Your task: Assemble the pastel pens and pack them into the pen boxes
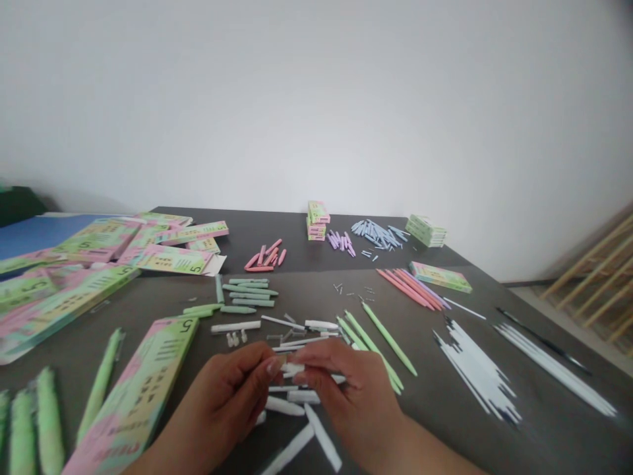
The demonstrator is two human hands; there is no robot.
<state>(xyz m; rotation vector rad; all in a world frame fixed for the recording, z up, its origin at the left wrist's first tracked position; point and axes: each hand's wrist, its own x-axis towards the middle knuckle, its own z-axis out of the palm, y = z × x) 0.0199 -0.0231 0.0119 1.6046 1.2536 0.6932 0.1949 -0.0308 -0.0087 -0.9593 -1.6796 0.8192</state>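
My left hand (237, 386) and my right hand (353, 389) meet at the lower middle, thumbs and forefingers pinched nearly tip to tip. What lies between the fingertips is small and mostly covered, so I cannot make it out. Beneath and around them are scattered white pen barrel parts (324, 439), with another white barrel (236, 326) just beyond my left hand. Small clear plastic pieces (236, 338) stand near that barrel. Light green pens (388, 336) lie past my right hand. A printed pen box (143, 389) rests to the left of my left hand.
Flattened and stacked pen boxes (99, 241) cover the table's left side. Dark green barrels (250, 295), pink parts (267, 257), purple parts (341, 241) and blue parts (378, 233) lie farther back. White refills (477, 373) spread at right. Box stacks (316, 221) stand at the back.
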